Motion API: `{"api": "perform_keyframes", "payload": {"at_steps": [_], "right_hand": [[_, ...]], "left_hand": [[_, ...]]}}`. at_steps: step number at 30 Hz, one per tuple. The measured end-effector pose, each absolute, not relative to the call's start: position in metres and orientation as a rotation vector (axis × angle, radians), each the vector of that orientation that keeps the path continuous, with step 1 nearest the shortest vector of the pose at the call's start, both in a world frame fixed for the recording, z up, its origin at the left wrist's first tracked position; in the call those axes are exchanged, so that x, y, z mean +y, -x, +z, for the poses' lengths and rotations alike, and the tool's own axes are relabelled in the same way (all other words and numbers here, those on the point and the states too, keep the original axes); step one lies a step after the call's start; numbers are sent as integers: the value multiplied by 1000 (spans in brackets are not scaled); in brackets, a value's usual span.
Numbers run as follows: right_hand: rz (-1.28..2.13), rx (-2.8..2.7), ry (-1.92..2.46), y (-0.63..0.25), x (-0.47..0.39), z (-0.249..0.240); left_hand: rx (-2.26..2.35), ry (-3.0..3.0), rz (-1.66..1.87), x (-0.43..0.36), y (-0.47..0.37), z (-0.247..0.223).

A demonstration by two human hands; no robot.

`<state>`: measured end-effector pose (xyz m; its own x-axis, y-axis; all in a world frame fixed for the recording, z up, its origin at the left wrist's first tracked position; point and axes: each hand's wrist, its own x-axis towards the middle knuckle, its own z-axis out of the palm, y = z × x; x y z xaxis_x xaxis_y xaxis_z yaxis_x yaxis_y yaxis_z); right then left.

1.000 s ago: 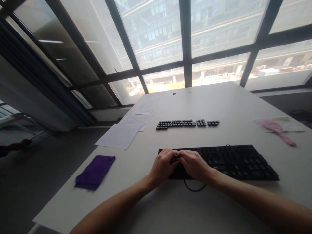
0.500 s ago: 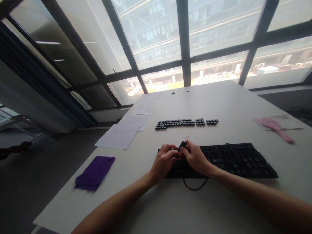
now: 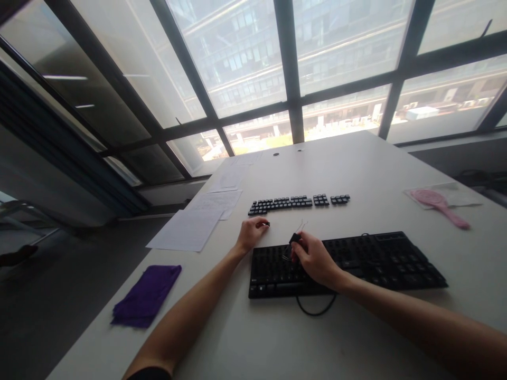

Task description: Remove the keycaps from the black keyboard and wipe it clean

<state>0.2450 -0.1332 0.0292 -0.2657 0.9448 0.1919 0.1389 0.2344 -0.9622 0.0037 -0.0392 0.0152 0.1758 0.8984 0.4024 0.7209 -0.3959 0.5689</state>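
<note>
A black keyboard (image 3: 380, 258) lies on the white table, many of its keycaps off. My right hand (image 3: 317, 258) is closed around a keycap puller (image 3: 295, 238) with a black grip and thin wire loops, held over the keyboard's left half. Past the keyboard's upper left edge, my left hand (image 3: 252, 232) pinches a small black keycap (image 3: 267, 224) close to the tabletop. Just beyond it, loose keycaps (image 3: 283, 203) stand in neat rows, with two smaller groups to their right.
A folded purple cloth (image 3: 146, 295) lies near the table's left edge. Paper sheets (image 3: 186, 229) are spread behind it. On the right, a pink hairbrush (image 3: 439, 203) rests partly on a clear plastic bag. A black cable (image 3: 317, 314) loops out at the keyboard's front.
My left hand has moved from the puller up and left, carrying a keycap toward the rows. My right hand stays over the keyboard with the puller. The view has shifted slightly.
</note>
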Motion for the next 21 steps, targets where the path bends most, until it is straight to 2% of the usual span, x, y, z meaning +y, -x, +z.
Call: {"api": "perform_keyframes", "payload": {"at_steps": [13, 21], "right_hand": [[1146, -1633, 1020, -245, -133, 30], [1148, -1639, 994, -245, -133, 27]], "left_hand": [[1796, -2543, 1003, 4, -13, 8], [1837, -2515, 1037, 6, -11, 5]]}}
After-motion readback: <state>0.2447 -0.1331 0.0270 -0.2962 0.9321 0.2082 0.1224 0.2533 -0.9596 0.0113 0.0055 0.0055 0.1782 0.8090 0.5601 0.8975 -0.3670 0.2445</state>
